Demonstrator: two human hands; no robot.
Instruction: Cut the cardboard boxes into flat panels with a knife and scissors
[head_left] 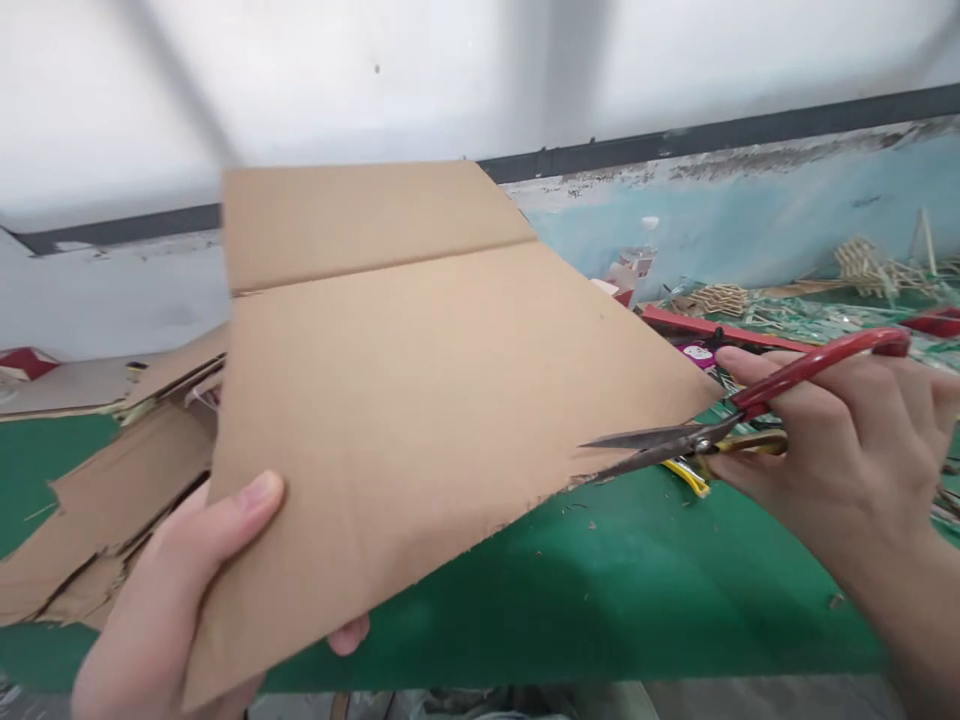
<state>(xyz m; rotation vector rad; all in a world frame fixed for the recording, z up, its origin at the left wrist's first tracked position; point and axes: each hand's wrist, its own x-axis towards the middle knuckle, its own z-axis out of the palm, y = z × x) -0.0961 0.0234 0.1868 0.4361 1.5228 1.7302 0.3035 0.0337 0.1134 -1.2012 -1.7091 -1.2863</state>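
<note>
A large creased sheet of brown cardboard point(405, 380) is held up at a tilt in the middle of the view. My left hand point(187, 570) grips its lower left corner, thumb on the near face and a fingertip showing beneath the edge. On the right, my right hand point(855, 430) is wrapped round the handles of red-handled scissors point(701, 440). Their blades are slightly parted at the sheet's lower right edge, one blade lying over the near face. The lower edge is rough beside the blades.
Torn cardboard pieces point(142, 470) are heaped at the left on the green table point(637, 590). Wooden lattice pieces point(862, 265), clear strips and a yellow-handled item point(688, 478) lie at the right. A pale wall point(600, 220) stands behind.
</note>
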